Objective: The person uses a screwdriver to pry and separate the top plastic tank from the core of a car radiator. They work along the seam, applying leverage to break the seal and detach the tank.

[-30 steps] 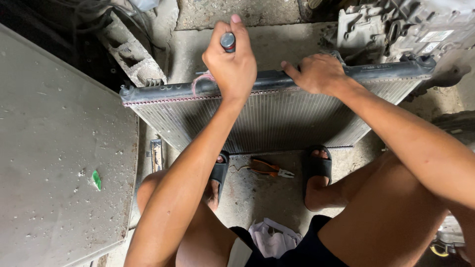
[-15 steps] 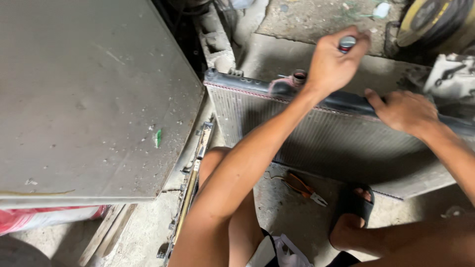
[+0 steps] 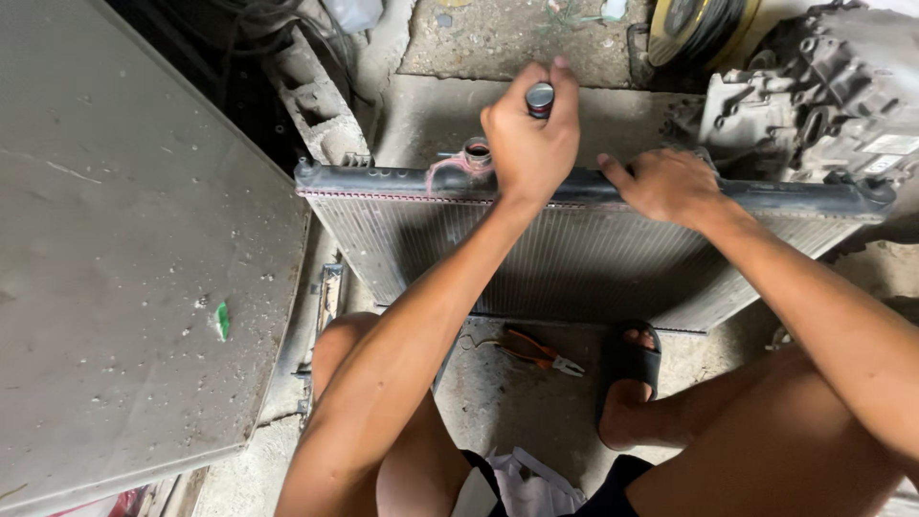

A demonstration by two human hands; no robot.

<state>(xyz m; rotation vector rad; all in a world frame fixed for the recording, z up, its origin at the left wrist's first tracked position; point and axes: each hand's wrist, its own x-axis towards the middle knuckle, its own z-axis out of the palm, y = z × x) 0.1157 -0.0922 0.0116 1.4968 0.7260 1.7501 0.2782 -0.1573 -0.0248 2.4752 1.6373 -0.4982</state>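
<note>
Both hands [image 3: 593, 163] grip radiator [image 3: 593, 254].

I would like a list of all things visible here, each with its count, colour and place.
radiator: one, grey fins with black top tank, standing on the floor before the person
tool handle: one, dark with silver end, in the left hand
pliers: one, orange-handled, on the floor between the feet
panel: one, grey, at left
engine part: one, grey, upper right
sandal: one seen, black, on a foot
left hand: gripping the tool handle above the radiator
right hand: resting on the radiator's top tank
</note>
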